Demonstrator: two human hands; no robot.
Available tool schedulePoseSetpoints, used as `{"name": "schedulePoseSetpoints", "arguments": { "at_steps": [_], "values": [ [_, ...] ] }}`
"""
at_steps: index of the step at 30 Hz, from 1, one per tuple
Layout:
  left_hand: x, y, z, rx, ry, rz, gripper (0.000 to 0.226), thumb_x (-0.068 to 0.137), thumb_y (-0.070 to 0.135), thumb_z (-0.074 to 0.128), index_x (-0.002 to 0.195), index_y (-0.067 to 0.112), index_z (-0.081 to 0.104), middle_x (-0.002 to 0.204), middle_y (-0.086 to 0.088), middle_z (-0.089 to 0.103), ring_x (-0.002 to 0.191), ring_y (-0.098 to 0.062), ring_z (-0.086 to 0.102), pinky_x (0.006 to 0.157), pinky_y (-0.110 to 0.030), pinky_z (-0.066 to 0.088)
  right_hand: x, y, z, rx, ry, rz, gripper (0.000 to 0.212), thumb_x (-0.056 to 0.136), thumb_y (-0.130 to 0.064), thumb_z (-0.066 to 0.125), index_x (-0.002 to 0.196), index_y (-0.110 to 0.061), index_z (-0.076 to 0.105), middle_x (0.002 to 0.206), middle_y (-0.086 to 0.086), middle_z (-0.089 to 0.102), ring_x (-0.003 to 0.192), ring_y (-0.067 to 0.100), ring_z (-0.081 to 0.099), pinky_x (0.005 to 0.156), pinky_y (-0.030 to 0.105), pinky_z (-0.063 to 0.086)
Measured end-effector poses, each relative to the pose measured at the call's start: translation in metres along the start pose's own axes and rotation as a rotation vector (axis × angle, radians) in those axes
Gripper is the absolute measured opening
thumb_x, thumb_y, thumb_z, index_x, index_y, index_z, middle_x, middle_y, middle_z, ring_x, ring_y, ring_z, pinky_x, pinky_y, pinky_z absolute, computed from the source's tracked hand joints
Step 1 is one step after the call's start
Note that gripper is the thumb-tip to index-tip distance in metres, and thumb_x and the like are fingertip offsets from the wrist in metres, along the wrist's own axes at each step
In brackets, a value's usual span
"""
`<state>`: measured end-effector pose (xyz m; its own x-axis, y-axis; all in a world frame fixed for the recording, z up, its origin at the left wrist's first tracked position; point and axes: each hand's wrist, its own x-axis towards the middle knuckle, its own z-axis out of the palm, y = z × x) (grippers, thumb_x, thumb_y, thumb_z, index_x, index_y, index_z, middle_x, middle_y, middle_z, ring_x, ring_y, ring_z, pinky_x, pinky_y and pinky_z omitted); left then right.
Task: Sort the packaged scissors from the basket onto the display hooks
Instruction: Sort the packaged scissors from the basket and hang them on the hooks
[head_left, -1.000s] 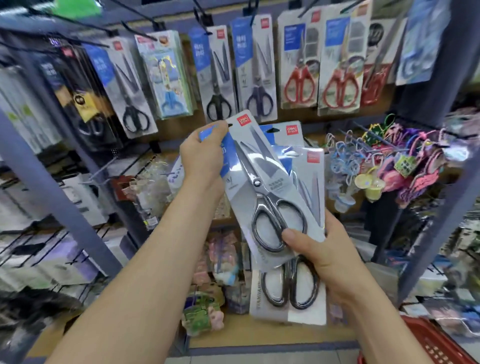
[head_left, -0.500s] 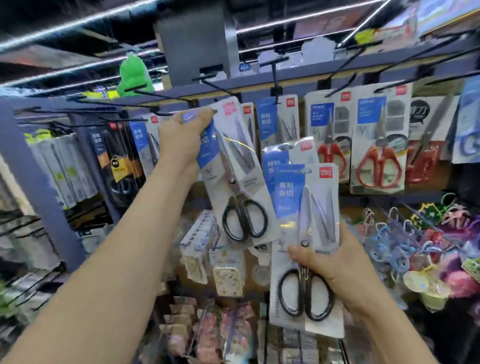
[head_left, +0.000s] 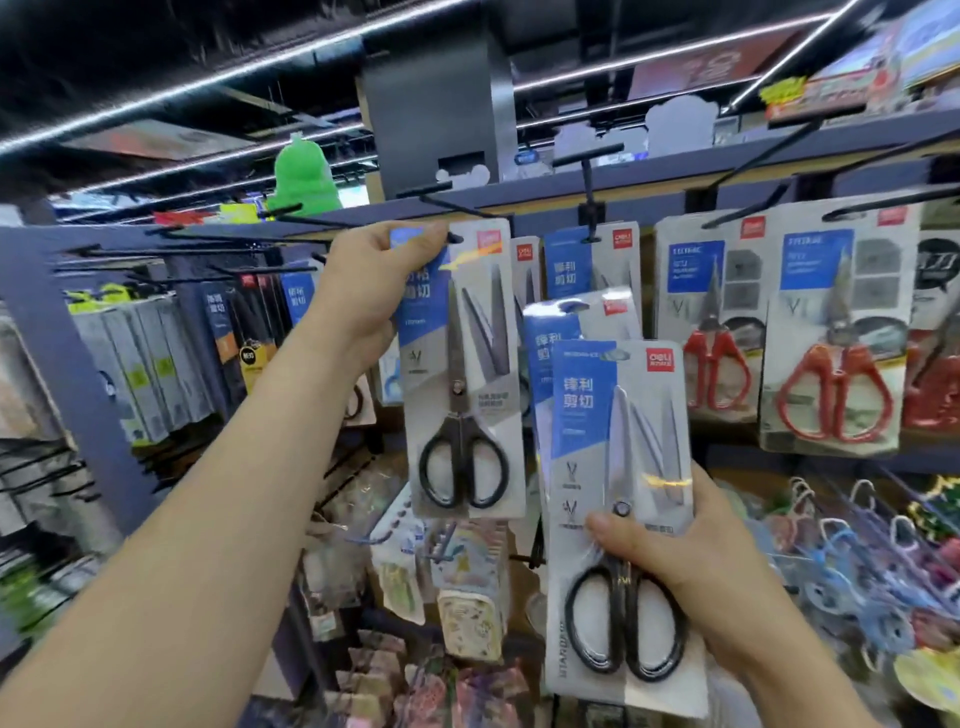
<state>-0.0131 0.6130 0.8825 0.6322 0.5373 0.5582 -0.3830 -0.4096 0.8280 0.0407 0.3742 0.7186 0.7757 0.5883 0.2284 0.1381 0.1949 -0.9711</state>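
At the shop's hook rack (head_left: 675, 174), left fingers (head_left: 415, 240) pinch one scissors pack (head_left: 462, 389); right fingers (head_left: 623, 535) grip two packs (head_left: 597, 415).

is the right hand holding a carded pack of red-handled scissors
No, the right hand grips a grey-and-blue carded pack of black-handled scissors; the red-handled packs hang on hooks.

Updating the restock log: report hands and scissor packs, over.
Left hand pinches top of one black-handled scissors pack, up at the display hook; hung or not, cannot tell. Right hand grips spare packs, lower. Nothing blocking seen.
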Motion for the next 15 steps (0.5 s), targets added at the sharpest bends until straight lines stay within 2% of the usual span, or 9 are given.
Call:
{"name": "schedulePoseSetpoints", "arguments": {
  "at_steps": [3, 6, 7, 10, 13, 15],
  "values": [
    [0.006, -0.011, 0.004, -0.011, -0.01, -0.037, 0.01, 0.098, 0.016, 0.058, 0.095, 0.01, 0.066, 0.08, -0.002, 0.074, 0.071, -0.016, 0.07, 0.076, -0.04, 0.061, 0.002, -0.001, 0.004, -0.011, 0.041, -0.014, 0.059, 0.054, -0.027, 0.083, 0.109, -0.029, 0.063, 0.096, -0.005, 0.078, 0.088, 0.015, 0.075, 0.086, 0.045, 0.056],
    [0.013, -0.025, 0.01, 0.04, 0.036, -0.022, 0.005, 0.098, 0.017, 0.059, 0.1, 0.021, 0.061, 0.097, -0.006, 0.073, 0.085, -0.021, 0.07, 0.088, -0.051, 0.057, 0.005, -0.001, 0.01, -0.027, 0.092, -0.031, 0.058, 0.055, -0.029, 0.084, 0.109, -0.027, 0.063, 0.096, -0.005, 0.078, 0.089, 0.015, 0.075, 0.087, 0.047, 0.057],
    [0.013, -0.03, 0.011, 0.03, 0.029, -0.022, 0.016, 0.097, 0.013, 0.059, 0.106, 0.025, 0.057, 0.1, -0.006, 0.071, 0.087, -0.02, 0.07, 0.088, -0.05, 0.057, 0.006, -0.002, 0.012, -0.027, 0.106, -0.034, 0.058, 0.056, -0.029, 0.087, 0.11, -0.027, 0.064, 0.097, -0.005, 0.078, 0.089, 0.016, 0.075, 0.088, 0.047, 0.056],
    [-0.001, -0.055, 0.014, 0.028, 0.057, -0.001, 0.049, 0.091, -0.001, 0.064, 0.111, 0.039, 0.043, 0.093, 0.002, 0.072, 0.08, -0.011, 0.07, 0.081, -0.038, 0.058, 0.012, -0.001, 0.015, -0.018, 0.132, -0.042, 0.057, 0.06, -0.03, 0.089, 0.111, -0.028, 0.064, 0.099, -0.003, 0.077, 0.092, 0.017, 0.075, 0.09, 0.05, 0.056],
    [-0.012, -0.078, 0.019, 0.064, 0.201, 0.122, 0.043, 0.09, 0.002, 0.067, 0.105, 0.032, 0.04, 0.085, 0.003, 0.072, 0.068, -0.011, 0.069, 0.065, -0.031, 0.055, 0.013, 0.0, 0.018, -0.023, 0.159, -0.05, 0.055, 0.06, -0.03, 0.084, 0.111, -0.029, 0.064, 0.1, -0.005, 0.077, 0.093, 0.016, 0.074, 0.09, 0.049, 0.056],
    [-0.001, -0.087, 0.025, 0.181, 0.265, 0.191, 0.037, 0.091, 0.007, 0.066, 0.1, 0.033, 0.042, 0.089, 0.0, 0.068, 0.067, -0.019, 0.066, 0.062, -0.039, 0.054, 0.015, 0.0, 0.018, -0.04, 0.166, -0.053, 0.047, 0.069, -0.022, 0.085, 0.11, -0.031, 0.064, 0.099, -0.008, 0.077, 0.092, 0.013, 0.074, 0.09, 0.045, 0.056]
  ]
}}
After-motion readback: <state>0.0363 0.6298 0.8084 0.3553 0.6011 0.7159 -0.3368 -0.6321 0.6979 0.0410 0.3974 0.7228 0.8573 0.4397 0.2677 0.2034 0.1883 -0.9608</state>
